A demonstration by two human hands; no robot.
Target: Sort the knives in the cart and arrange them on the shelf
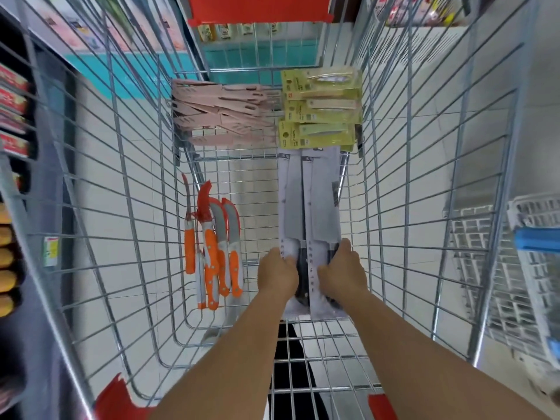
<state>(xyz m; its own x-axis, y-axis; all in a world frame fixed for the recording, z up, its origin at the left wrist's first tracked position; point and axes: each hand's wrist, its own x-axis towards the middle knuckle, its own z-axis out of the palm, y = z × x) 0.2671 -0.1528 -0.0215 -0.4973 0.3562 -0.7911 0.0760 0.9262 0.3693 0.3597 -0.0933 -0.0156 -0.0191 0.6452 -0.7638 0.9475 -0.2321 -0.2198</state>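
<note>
My left hand (277, 272) and right hand (342, 268) curl their fingers on the handle end of the packaged cleavers (309, 207), flat on the cart (121, 177) floor. Long axis runs away from me, blades pointing toward the yellow carded knives (321, 107).

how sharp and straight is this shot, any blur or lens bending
Head view: wide-angle bending bows the cart wires outward; the edges and shelves smear with blur; the orange-handled knives and both hands, left and right, stay fairly sharp; lighting is even, no harsh glare.
</note>
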